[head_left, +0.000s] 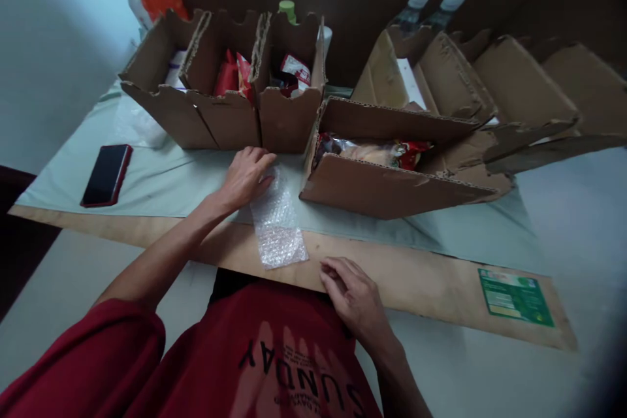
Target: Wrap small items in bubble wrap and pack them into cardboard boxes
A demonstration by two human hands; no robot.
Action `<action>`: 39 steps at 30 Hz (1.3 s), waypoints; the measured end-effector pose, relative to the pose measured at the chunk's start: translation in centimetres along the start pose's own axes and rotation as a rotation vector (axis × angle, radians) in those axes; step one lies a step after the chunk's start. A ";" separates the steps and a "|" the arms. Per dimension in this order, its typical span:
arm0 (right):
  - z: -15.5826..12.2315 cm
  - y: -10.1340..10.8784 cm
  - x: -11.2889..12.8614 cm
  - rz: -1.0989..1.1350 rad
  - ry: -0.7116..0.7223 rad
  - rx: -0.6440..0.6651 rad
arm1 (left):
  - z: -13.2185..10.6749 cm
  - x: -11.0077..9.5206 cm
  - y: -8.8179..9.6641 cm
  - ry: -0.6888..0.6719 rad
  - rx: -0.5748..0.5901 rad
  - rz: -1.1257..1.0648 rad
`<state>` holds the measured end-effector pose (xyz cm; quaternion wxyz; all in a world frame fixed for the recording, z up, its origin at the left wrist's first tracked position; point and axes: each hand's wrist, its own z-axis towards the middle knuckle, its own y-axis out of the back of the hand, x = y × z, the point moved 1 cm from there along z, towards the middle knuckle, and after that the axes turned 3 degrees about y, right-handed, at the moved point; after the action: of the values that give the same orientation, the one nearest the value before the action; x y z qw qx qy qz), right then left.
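A clear bubble-wrap pouch [280,225] lies flat across the cloth and the wooden front edge of the table. My left hand [245,176] rests at its far end, fingers stretched out and apart from the thumb, with the thumb touching the plastic. To the right of the pouch's near end, my right hand [353,294] sits at the table's edge. Its fingers are curled, thumb tip against the index finger, and I see nothing in them.
Behind stand several cardboard bins [289,117] with packets inside. A larger cardboard box [392,189] holding a snack bag [372,153] is at right. A phone [106,175] lies left, a green card [515,297] right. Two capped bottles [416,6] stand at the back.
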<state>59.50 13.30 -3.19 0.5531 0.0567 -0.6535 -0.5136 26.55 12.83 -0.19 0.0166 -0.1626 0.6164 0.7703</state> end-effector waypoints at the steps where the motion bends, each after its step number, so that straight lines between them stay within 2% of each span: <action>1: 0.2 -0.1 -0.2 -0.077 0.071 -0.012 | -1.1 -0.3 -0.1 -0.021 -0.042 -0.037; 3: 0.8 -0.5 -0.5 -0.218 0.194 -0.003 | -4.6 -1.3 -0.2 -0.080 -0.087 -0.147; 7: 3.3 -1.9 -0.8 -0.297 0.381 0.093 | -12.7 -3.7 -0.5 -0.133 -0.018 -0.363; 9: 4.6 -2.6 -0.7 -0.255 0.418 0.095 | -15.3 -5.0 -0.9 -0.115 0.016 -0.406; 11: 5.6 -3.1 -0.3 -0.162 0.411 0.060 | -16.6 -5.9 -1.4 -0.082 0.005 -0.407; 13: 6.2 -3.4 0.3 -0.031 0.361 0.034 | -16.6 -6.4 -1.8 -0.007 -0.049 -0.405; 15: 6.6 -3.4 0.8 0.084 0.269 0.015 | -15.9 -6.2 -1.9 0.131 -0.096 -0.442; 18: 6.8 -3.1 1.3 0.151 0.154 -0.081 | -14.3 -5.4 -1.8 0.363 -0.064 -0.539; 20: 6.7 -2.8 1.6 0.099 0.180 -0.186 | -13.3 -4.7 -1.7 0.459 0.005 -0.543; 22: 6.6 -2.7 1.9 -0.013 0.270 -0.247 | -12.6 -4.2 -1.8 0.494 0.058 -0.492; 24: 6.5 -3.1 2.1 -0.122 0.367 -0.211 | -12.1 -3.8 -2.2 0.489 0.066 -0.427; 27: 6.9 -4.2 1.9 -0.248 0.455 -0.068 | -11.9 -3.6 -2.9 0.416 0.008 -0.343; 30: 7.4 -5.1 1.6 -0.304 0.466 -0.017 | -12.6 -3.7 -2.7 0.299 -0.157 -0.282; 32: 7.5 -5.2 1.6 -0.259 0.450 -0.018 | -13.5 -3.9 -2.0 0.192 -0.251 -0.267; 34: 7.5 -5.0 1.8 -0.162 0.421 -0.005 | -14.5 -4.2 -1.3 0.068 -0.255 -0.273; 36: 7.5 -4.6 2.1 -0.069 0.375 0.005 | -15.0 -4.3 -1.1 -0.016 -0.209 -0.286; 39: 7.6 -4.2 2.6 -0.075 0.289 -0.077 | -14.3 -3.8 -1.8 0.018 -0.192 -0.271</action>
<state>50.49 14.36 -3.46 0.6237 0.1332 -0.5444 -0.5449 33.88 0.31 -3.56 0.0991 -0.2518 0.5125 0.8150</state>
